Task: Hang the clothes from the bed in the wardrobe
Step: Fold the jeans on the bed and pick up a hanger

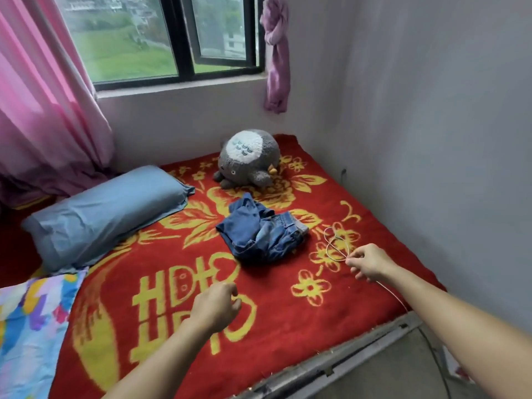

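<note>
Jeans [263,236] lie bunched mid-bed [288,335] with bare blanket around them; wall [431,139] close on the right, pillow [106,208] left, plush toy [247,159] behind. Left hand [216,306] hovers near the front edge, fingers loosely curled, holding nothing. Right hand [370,264] pinches a thin white cord [335,246] just right of the jeans.

Soft daylight from window [161,38] — faint shadows, edges bowed, slightly blurry.
</note>
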A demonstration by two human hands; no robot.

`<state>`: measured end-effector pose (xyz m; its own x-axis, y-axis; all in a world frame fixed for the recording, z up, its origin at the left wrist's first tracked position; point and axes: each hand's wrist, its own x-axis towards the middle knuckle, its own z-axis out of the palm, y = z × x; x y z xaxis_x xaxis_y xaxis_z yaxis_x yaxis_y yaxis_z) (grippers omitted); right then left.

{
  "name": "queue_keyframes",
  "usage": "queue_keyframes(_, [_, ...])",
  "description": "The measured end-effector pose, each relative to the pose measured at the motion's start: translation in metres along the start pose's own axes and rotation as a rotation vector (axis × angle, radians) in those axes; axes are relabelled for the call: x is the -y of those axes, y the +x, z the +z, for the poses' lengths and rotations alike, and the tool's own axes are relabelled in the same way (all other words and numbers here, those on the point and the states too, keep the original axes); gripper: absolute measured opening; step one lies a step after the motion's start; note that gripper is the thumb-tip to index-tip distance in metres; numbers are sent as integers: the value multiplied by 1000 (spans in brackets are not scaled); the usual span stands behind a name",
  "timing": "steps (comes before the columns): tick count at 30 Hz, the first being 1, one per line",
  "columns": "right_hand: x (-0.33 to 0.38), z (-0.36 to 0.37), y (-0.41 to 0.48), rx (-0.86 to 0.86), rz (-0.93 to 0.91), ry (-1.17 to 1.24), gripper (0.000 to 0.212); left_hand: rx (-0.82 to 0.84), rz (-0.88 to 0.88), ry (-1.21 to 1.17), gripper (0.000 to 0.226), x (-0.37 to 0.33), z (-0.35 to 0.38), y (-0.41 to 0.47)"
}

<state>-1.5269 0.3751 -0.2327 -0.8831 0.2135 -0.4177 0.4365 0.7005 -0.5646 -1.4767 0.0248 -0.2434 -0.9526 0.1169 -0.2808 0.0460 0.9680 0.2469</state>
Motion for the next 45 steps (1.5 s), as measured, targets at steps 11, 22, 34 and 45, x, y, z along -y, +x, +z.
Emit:
queue_keyframes(11, [-39,81,250,231,176,-70,7,126,-160,-77,23,-14,78,169])
queue_keyframes(22, [-24,191,510,-10,83,-116,94,182,-289,-202,14,14,234,280])
queue_keyframes(34, [-96,198,460,0,-243,172,20,-197,-298,-281,26,36,258,377])
queue_keyframes(45, [-271,176,340,197,2,-192,43,301,-76,131,85,26,270,478])
